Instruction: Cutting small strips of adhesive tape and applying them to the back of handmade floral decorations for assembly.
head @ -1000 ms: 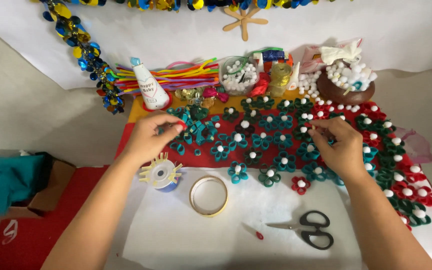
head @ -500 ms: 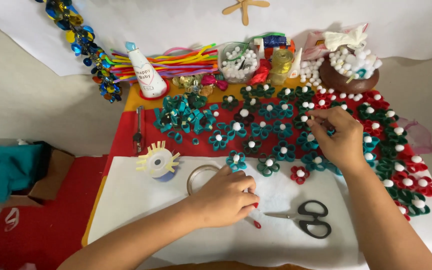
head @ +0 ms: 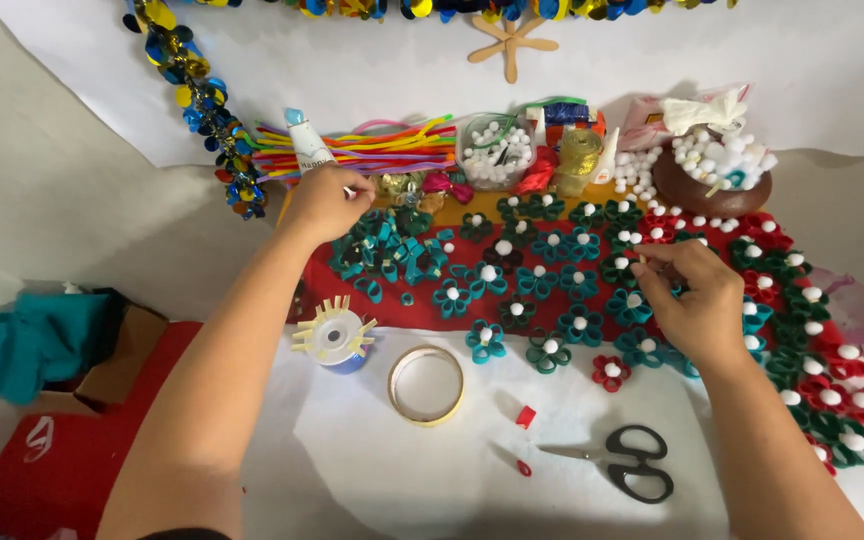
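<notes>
left hand [head: 324, 200] closing on white glue bottle [head: 304, 146], standing upright at its far side | right hand [head: 690, 292] pinching something small over teal paper flowers [head: 512, 280], well apart

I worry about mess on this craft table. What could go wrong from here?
The left hand grips the glue bottle above the paper flowers; a drip might spoil them. The right hand rests among the flowers and could nudge them. The scissors lie open near the right forearm.
</notes>
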